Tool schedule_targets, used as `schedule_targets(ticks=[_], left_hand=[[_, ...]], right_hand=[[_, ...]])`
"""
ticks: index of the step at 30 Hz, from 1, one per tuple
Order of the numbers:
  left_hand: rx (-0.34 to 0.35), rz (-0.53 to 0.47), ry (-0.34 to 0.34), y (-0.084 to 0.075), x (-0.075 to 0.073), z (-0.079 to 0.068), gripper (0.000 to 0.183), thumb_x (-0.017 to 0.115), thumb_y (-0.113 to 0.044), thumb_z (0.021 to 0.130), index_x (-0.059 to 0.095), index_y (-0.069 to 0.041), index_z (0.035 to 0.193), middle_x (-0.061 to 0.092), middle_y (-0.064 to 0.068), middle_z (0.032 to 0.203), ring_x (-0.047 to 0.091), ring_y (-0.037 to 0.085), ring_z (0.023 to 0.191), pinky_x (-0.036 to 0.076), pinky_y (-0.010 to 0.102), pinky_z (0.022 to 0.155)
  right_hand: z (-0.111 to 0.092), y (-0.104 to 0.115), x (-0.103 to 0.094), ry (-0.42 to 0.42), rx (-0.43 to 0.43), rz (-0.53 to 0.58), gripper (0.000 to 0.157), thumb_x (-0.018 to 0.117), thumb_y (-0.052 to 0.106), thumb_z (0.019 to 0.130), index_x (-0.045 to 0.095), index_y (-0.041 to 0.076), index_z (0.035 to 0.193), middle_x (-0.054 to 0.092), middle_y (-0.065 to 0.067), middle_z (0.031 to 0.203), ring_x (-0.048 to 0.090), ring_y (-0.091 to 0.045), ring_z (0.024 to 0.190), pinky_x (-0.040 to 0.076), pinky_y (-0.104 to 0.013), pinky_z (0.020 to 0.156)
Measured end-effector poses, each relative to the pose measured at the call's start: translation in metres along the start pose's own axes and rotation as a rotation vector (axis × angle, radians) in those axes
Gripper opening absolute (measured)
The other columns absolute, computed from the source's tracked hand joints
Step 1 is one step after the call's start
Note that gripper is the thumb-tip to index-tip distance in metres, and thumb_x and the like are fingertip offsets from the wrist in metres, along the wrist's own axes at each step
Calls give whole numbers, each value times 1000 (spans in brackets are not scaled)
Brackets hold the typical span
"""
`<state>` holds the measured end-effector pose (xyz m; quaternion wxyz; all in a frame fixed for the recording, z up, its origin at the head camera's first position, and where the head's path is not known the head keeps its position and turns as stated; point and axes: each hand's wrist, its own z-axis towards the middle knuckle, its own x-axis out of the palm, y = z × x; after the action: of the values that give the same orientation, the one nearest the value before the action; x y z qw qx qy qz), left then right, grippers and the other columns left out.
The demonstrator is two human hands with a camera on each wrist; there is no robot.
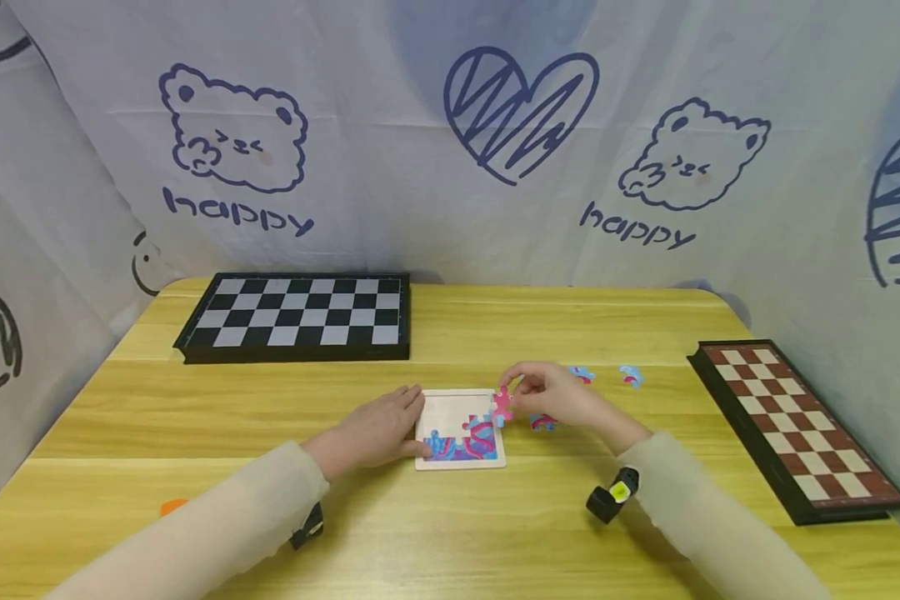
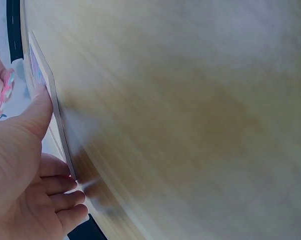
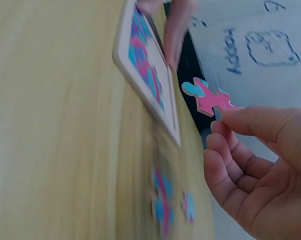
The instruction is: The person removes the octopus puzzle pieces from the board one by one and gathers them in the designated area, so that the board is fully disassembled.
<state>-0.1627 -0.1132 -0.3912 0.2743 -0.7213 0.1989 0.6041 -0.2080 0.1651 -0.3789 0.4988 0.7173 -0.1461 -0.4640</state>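
Currently two hands, one pinched piece, three loose pieces

Cream sleeves and black wrist cameras are worn, one marked yellow.

Surface: wood-grained, smooth, faint sheen. Tray: pale, wood-like, matt. Piece: smooth printed face, bare woody edge. Black chessboard: plastic-looking rim, smooth. Backdrop: thin cloth, lightly creased. Sleeves: soft matt cloth.
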Motion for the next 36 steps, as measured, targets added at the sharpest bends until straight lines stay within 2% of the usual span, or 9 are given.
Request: schedule_targets(ticks=[5, 8, 15, 23, 33, 36], left_hand=[[-3, -15, -1, -1, 0, -1, 78, 57, -46, 87, 37, 15, 132, 33, 29, 139, 31, 40, 128, 26, 41, 106], [-10, -20, 3, -2, -1, -1, 78, 57, -46, 87, 37, 15, 132, 33, 29, 139, 31, 40, 128, 26, 41, 106], [-29, -15, 15, -2, 0, -2, 78, 56, -46, 87, 37, 14, 133, 31, 27, 140, 30, 39, 129, 25, 41, 106], [-40, -10, 25, -2, 1, -2, 79, 55, -48, 87, 36, 12, 134, 30, 26, 141, 29, 38, 130, 24, 40, 107], [-21, -8, 10, -1, 1, -1, 78, 55, -47, 88, 36, 13, 134, 31, 27, 140, 30, 38, 129, 25, 40, 107], [-21, -7, 9, -1, 1, 0, 78, 55, -47, 88, 36, 14, 133, 32, 27, 140, 30, 38, 129, 25, 40, 106]], right_hand=[[-18, -16, -22, -64, 49, 23, 23, 62, 7, 88, 60, -1, 109, 60, -9, 77, 53, -21, 66, 47, -30, 55], [-28, -25, -35, -90, 79, -4, 23, 62, 7, 88, 60, -2, 109, 61, -10, 79, 55, -22, 70, 49, -32, 60], [-47, -47, -57, -80, 138, -1, 26, 60, 6, 89, 58, -8, 111, 59, -9, 74, 53, -18, 64, 49, -29, 56], [-53, -61, -66, -58, 190, -71, 27, 59, 5, 89, 59, -8, 113, 59, -6, 73, 52, -18, 64, 49, -28, 56], [-53, -65, -70, -57, 186, -200, 19, 57, 0, 89, 64, -2, 106, 55, -4, 68, 47, -18, 59, 41, -25, 50], [-53, -65, -70, -56, 186, -202, 19, 57, 0, 88, 64, -3, 106, 55, -4, 69, 47, -18, 59, 42, -25, 50]])
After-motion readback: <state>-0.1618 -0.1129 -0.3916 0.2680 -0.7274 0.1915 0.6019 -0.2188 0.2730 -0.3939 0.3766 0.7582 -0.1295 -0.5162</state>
